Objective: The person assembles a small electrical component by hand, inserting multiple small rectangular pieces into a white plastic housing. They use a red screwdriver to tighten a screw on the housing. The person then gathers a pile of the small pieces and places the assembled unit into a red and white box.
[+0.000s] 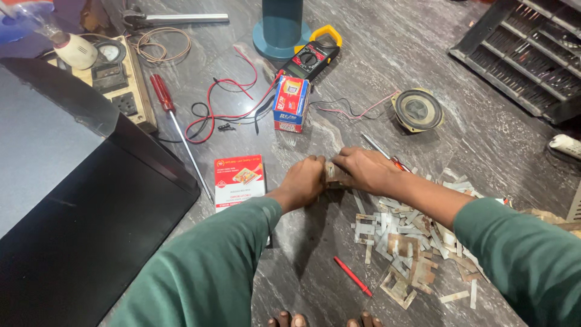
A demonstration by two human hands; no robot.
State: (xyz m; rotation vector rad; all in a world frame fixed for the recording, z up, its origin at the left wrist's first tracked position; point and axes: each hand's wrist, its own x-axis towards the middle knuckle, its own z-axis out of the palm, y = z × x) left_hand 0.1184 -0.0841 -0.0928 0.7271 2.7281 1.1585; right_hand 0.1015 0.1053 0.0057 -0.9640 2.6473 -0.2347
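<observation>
Both hands, left hand [305,180] and right hand [363,169], grip a small rusty laminated metal block [332,174], probably a transformer core, at frame centre; sharp plates could cut fingers or slip.

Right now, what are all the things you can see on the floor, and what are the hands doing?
small block: one, brownish metal, between both hands
metal strips: many, grey and rusty, heaped at right
red pen: one, near the heap
screwdriver: one, red handle, at left
clamp meter: one, black and yellow, top middle
boxes: two, red and blue upright, red and white flat
speaker: one, round, at right
left hand: grips the block
right hand: grips the block
</observation>
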